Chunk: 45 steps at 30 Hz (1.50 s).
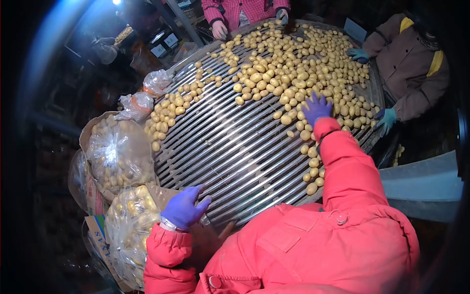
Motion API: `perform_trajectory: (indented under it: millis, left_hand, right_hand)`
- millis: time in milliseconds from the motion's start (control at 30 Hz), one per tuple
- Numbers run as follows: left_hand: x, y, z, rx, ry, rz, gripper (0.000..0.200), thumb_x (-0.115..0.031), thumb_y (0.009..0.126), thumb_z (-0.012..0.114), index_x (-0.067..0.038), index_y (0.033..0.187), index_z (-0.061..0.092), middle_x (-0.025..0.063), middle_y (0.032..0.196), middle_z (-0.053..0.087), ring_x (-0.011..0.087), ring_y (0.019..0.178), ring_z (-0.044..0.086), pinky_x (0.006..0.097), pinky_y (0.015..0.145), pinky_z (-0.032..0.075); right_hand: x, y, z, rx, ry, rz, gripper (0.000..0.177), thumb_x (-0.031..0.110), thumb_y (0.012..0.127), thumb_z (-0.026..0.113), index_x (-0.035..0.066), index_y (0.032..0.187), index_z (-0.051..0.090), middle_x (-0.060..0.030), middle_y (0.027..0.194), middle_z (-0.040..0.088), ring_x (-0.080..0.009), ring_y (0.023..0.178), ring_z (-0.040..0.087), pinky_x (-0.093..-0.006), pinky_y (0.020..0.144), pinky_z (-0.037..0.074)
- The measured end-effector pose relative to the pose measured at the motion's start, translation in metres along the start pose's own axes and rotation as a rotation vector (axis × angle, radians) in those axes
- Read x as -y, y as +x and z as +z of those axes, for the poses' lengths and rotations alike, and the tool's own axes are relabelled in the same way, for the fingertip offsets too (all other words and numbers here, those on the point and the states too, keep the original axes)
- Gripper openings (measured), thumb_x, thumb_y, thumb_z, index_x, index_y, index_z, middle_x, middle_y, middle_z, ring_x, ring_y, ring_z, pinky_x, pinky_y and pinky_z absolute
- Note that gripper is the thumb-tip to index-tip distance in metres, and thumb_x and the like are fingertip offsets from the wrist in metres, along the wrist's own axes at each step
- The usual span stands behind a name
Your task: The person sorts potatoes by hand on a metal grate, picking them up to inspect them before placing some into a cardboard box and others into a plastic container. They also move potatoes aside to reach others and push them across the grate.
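Both of my hands wear purple gloves. With fingers spread, my right hand (317, 107) rests on the edge of a big spread of potatoes (289, 73) at the upper right of the roller table (230, 147). No potato shows gripped in it. My left hand (186, 208) hovers over the near left edge of the rollers, fingers apart, holding nothing. Just left of it is a clear plastic bag of potatoes (128, 215). A short line of potatoes (313, 171) lies below my right forearm.
A smaller potato pile (169, 112) lies along the left edge, beside another filled bag (117, 152) in a carton. Across the table stands a person in a checked pink top (247, 9). At the right, a person in a brown jacket (404, 63) has gloved hands at the potatoes.
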<state>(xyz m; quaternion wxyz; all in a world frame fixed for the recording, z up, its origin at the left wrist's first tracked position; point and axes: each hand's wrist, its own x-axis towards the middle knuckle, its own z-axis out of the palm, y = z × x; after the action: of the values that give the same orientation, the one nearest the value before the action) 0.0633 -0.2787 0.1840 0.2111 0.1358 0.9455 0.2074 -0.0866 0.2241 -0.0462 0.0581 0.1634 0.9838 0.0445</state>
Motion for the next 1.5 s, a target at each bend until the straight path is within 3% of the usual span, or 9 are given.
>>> perform_trajectory:
  millis: [200, 333, 500, 733, 1067, 1300, 1400, 1467, 1500]
  left_hand:
    - [0.004, 0.002, 0.003, 0.003, 0.001, 0.022, 0.053, -0.039, 0.092, 0.068, -0.004, 0.131, 0.062, 0.0203, 0.119, 0.068, 0.0354, 0.109, 0.066, 0.0407, 0.094, 0.053]
    - [0.005, 0.002, 0.003, 0.012, -0.019, 0.01, 0.054, -0.04, 0.092, 0.069, -0.004, 0.131, 0.062, 0.0197, 0.12, 0.068, 0.0342, 0.109, 0.067, 0.0397, 0.093, 0.053]
    - [0.0, 0.001, 0.003, 0.025, -0.026, -0.028, 0.051, -0.033, 0.092, 0.071, -0.003, 0.132, 0.061, 0.0183, 0.121, 0.068, 0.0295, 0.11, 0.067, 0.0369, 0.095, 0.053]
    - [0.003, 0.001, 0.005, 0.002, -0.069, 0.017, 0.048, -0.027, 0.09, 0.074, -0.002, 0.13, 0.062, 0.0172, 0.118, 0.069, 0.0267, 0.106, 0.069, 0.0352, 0.091, 0.055]
    - [-0.007, 0.004, -0.002, 0.0, -0.02, 0.005, 0.048, -0.03, 0.09, 0.075, -0.003, 0.128, 0.064, 0.0178, 0.115, 0.07, 0.0293, 0.104, 0.069, 0.0366, 0.088, 0.055]
    - [-0.01, 0.008, -0.003, 0.013, 0.005, 0.056, 0.046, -0.031, 0.09, 0.073, -0.001, 0.124, 0.066, 0.0196, 0.11, 0.071, 0.0344, 0.101, 0.069, 0.0396, 0.087, 0.055]
    - [-0.01, 0.009, -0.005, 0.089, 0.001, 0.008, 0.046, -0.032, 0.092, 0.071, -0.006, 0.13, 0.064, 0.0169, 0.122, 0.069, 0.0317, 0.11, 0.068, 0.0385, 0.092, 0.055]
    - [-0.011, 0.011, -0.005, 0.05, 0.023, 0.062, 0.046, -0.031, 0.091, 0.072, -0.002, 0.125, 0.065, 0.019, 0.116, 0.07, 0.0344, 0.104, 0.069, 0.0405, 0.089, 0.055]
    - [-0.01, 0.011, -0.004, 0.032, 0.033, 0.086, 0.046, -0.031, 0.09, 0.073, 0.0, 0.123, 0.066, 0.02, 0.113, 0.07, 0.0358, 0.102, 0.069, 0.0416, 0.088, 0.055]
  right_hand:
    - [-0.06, 0.021, 0.057, -0.525, -0.028, 0.096, 0.048, 0.049, 0.091, 0.054, 0.026, 0.133, 0.057, -0.0059, 0.152, 0.04, -0.0334, 0.136, 0.038, -0.0651, 0.106, 0.029]
    - [0.038, -0.003, 0.021, -0.029, -0.057, -0.263, 0.049, 0.047, 0.099, 0.048, 0.026, 0.144, 0.051, -0.0093, 0.155, 0.041, -0.0349, 0.142, 0.033, -0.0627, 0.111, 0.024]
    - [0.112, -0.066, 0.024, -0.091, 0.115, -0.576, 0.058, 0.05, 0.101, 0.04, 0.025, 0.153, 0.039, -0.0091, 0.163, 0.032, -0.0366, 0.152, 0.02, -0.068, 0.117, 0.01]
    - [0.034, -0.003, 0.011, 0.074, -0.09, -0.308, 0.065, 0.058, 0.099, 0.04, 0.032, 0.158, 0.031, -0.0036, 0.168, 0.02, -0.0332, 0.155, 0.013, -0.0646, 0.12, 0.006]
    - [-0.082, 0.042, 0.053, -0.142, 0.047, 0.189, 0.076, 0.063, 0.091, 0.055, 0.03, 0.156, 0.032, -0.0042, 0.159, 0.033, -0.0333, 0.145, 0.028, -0.0671, 0.109, 0.028]
    - [-0.056, 0.088, 0.011, -0.082, 0.093, 0.587, 0.07, 0.051, 0.097, 0.054, 0.026, 0.157, 0.029, -0.0086, 0.158, 0.031, -0.0366, 0.142, 0.035, -0.066, 0.105, 0.034]
    - [-0.019, 0.148, 0.058, -0.488, 0.122, 0.21, 0.057, 0.024, 0.093, 0.059, 0.02, 0.148, 0.043, -0.0156, 0.149, 0.043, -0.0386, 0.13, 0.047, -0.0526, 0.102, 0.046]
    - [0.049, 0.136, -0.011, -0.37, 0.257, -0.048, 0.052, 0.014, 0.091, 0.057, 0.018, 0.142, 0.051, -0.0169, 0.143, 0.049, -0.038, 0.126, 0.051, -0.0454, 0.099, 0.049]
    - [0.083, 0.15, 0.01, -0.629, 0.187, -0.17, 0.035, 0.022, 0.091, 0.057, 0.018, 0.126, 0.06, -0.0102, 0.127, 0.056, -0.0326, 0.12, 0.052, -0.0469, 0.092, 0.048]
